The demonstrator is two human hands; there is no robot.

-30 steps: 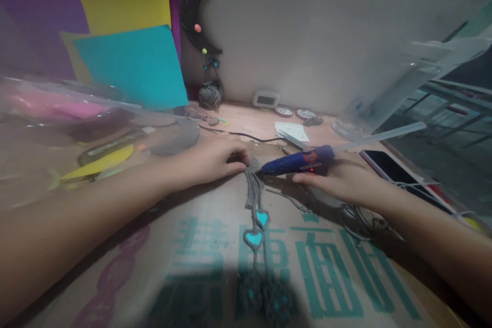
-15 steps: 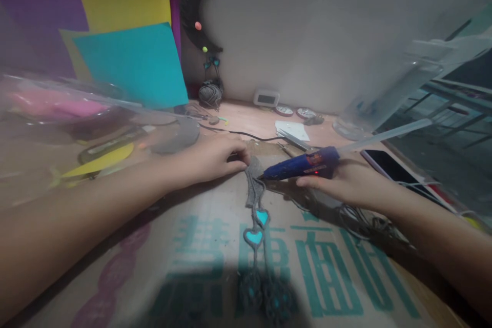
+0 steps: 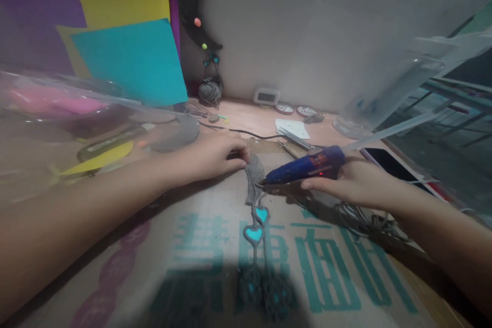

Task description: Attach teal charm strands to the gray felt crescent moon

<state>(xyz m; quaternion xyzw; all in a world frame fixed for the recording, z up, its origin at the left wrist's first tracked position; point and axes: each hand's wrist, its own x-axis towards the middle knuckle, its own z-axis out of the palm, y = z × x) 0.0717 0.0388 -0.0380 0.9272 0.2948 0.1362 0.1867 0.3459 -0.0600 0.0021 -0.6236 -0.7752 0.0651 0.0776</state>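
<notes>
With thumb and fingers pinched together, my left hand [image 3: 226, 156] holds the upper left edge of a small grey felt piece [image 3: 254, 171]. My right hand [image 3: 353, 182] is wrapped round a blue glue gun [image 3: 307, 165], whose small red light is lit and whose clear glue stick sticks out behind. Its nozzle is at the felt's right edge, close to a grey cord; I cannot tell whether it touches. Below the felt hang cords with two blue hearts [image 3: 254, 234] outlined in grey. Darker round cord ornaments [image 3: 277, 297] lie in shadow at the bottom.
Printed sacking [image 3: 215, 246] covers the work surface. Tweezers [image 3: 295, 138] lie on white paper behind the glue gun. A phone [image 3: 395, 169] and coiled cable [image 3: 369, 223] are at right. Yarn [image 3: 209, 92], a small clock [image 3: 266, 96] and a plastic container [image 3: 357, 118] stand at the back.
The glue gun in my right hand has shifted slightly right and down, its nozzle moving a little lower along the felt's edge. My left hand stays in place on the felt.
</notes>
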